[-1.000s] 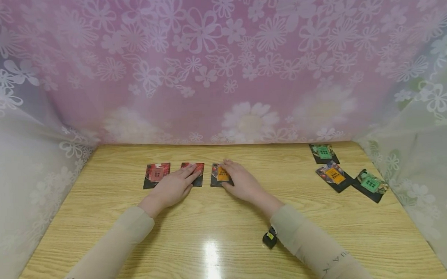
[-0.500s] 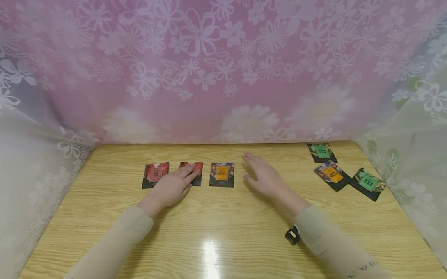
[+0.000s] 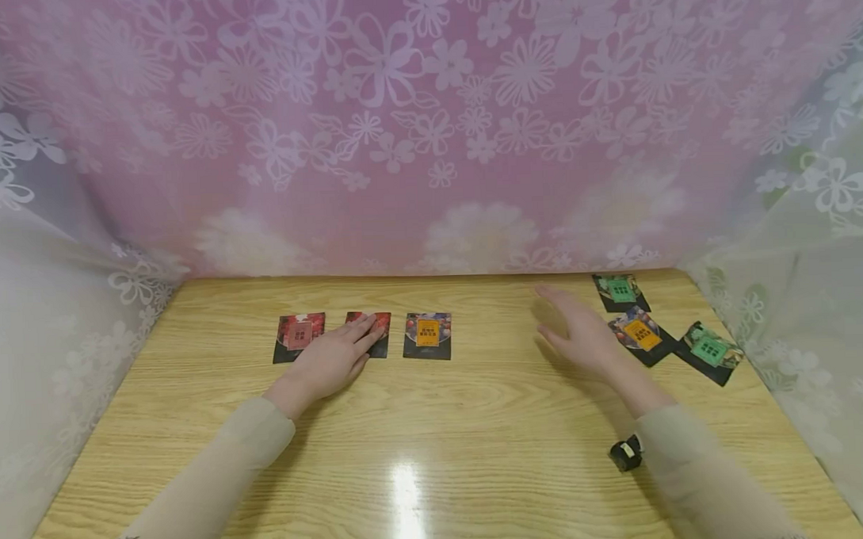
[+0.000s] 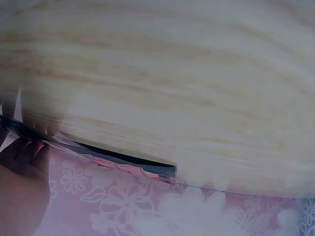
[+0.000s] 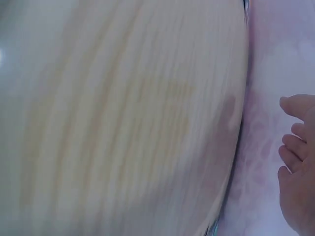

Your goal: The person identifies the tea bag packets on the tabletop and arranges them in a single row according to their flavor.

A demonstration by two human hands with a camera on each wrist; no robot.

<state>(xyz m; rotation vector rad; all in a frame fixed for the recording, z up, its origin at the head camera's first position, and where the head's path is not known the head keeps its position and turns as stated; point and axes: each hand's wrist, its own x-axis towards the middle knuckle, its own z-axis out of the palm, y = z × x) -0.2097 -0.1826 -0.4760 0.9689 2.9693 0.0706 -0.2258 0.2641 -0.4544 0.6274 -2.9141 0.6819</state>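
Note:
Three flat packets lie in a row on the table. The leftmost red packet [image 3: 300, 336] is bare except at its lower right, where my left hand [image 3: 329, 357] comes close. My left fingers rest on the middle red packet [image 3: 378, 343] and hide much of it. To its right lies a packet with an orange label [image 3: 428, 336], untouched. My right hand [image 3: 580, 333] is above the table, holding nothing, its fingers relaxed. Beside it lies a second orange-label packet [image 3: 644, 335], along with an upper green-label packet [image 3: 620, 291] and a lower green-label packet [image 3: 713, 353].
The wooden table [image 3: 480, 426] is bounded at the back by a pink floral curtain [image 3: 427, 143]. Pale floral cloth hangs along the left and right sides. A small black device [image 3: 627, 453] sits at my right wrist.
My right hand has let go of the orange-label packet in the row and moved right, toward the loose packets. The left hand stays on the middle red packet.

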